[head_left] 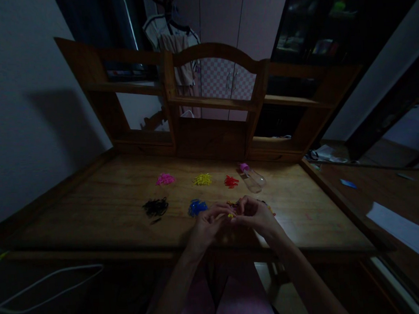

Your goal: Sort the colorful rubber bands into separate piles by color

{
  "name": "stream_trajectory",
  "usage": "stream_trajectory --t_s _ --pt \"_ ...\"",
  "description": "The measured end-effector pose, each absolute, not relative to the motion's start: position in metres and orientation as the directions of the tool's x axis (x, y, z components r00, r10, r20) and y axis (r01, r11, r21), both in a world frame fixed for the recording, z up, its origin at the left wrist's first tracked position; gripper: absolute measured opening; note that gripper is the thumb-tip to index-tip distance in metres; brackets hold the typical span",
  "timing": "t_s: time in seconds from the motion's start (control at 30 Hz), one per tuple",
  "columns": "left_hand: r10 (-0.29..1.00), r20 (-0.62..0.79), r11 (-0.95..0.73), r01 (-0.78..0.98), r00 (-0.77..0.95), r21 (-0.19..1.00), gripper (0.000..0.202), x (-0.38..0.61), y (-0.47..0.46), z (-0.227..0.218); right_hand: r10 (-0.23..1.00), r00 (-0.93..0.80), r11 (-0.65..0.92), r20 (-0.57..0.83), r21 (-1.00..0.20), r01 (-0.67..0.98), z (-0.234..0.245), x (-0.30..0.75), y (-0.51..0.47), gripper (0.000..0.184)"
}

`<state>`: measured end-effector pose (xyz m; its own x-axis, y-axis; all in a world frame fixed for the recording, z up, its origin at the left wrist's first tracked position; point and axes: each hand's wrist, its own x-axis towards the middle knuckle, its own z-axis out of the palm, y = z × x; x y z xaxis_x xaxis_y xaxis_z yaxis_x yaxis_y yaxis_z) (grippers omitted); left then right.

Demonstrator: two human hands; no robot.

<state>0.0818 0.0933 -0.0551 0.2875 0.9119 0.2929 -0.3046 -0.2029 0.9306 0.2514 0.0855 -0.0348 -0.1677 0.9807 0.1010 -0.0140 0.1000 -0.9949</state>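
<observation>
My left hand (pixel 212 221) and my right hand (pixel 255 214) meet just above the front of the wooden desk (pixel 122 239). Their fingertips pinch a small yellow piece (pixel 231 216), too small and dim to name. Partly hidden behind my fingers lies a mixed multicoloured heap (pixel 270 209) of small pieces. Left of my left hand is a blue pile (pixel 197 207), with a black pile (pixel 156 207) of thin loop-like pieces beyond it. Farther back sit a pink pile (pixel 165 178), a yellow pile (pixel 202 179) and a red pile (pixel 231 182).
A clear bottle (pixel 254 180) with a pink top lies behind my right hand. The desk's wooden shelf unit (pixel 213 106) rises at the back. To the left is a wall (pixel 32 140); to the right, a brown surface bears a white sheet (pixel 408 231).
</observation>
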Motion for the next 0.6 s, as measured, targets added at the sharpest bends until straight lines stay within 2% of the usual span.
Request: stream_trajectory --t_s 0.1,0.2,0.23,0.3,0.37,0.47,0.6 --pt "0.884 0.316 -0.258 -0.205 0.344 0.944 0.020 0.073 0.091 -0.037 0.983 -0.141 0.128 0.119 -0.990 0.057 -0.025 0.255 0.078 0.038" --pt "0.892 0.283 -0.334 0.093 0.351 0.938 0.023 0.051 0.123 -0.018 0.979 -0.010 0.198 0.202 -0.947 0.253 -0.018 0.271 0.076 0.031" --pt "0.888 0.299 -0.397 0.254 0.349 0.882 0.022 0.043 0.141 -0.012 0.970 0.047 0.213 0.240 -0.923 0.322 -0.018 0.280 0.076 0.028" --pt "0.864 0.387 -0.504 0.546 0.323 0.669 0.019 0.026 0.182 -0.005 0.930 0.171 0.223 0.324 -0.870 0.439 -0.021 0.303 0.078 0.026" --pt "0.834 0.403 -0.538 0.713 0.375 0.449 0.022 0.015 0.218 -0.004 0.871 0.292 0.198 0.396 -0.826 0.528 -0.028 0.326 0.080 0.027" --pt "0.831 0.364 -0.545 0.749 0.420 0.377 0.020 0.009 0.252 -0.011 0.819 0.401 0.144 0.411 -0.823 0.550 -0.042 0.355 0.081 0.029" --pt "0.840 0.325 -0.533 0.769 0.434 0.353 0.021 0.008 0.265 -0.022 0.823 0.448 0.135 0.349 -0.886 0.443 -0.054 0.370 0.078 0.033"
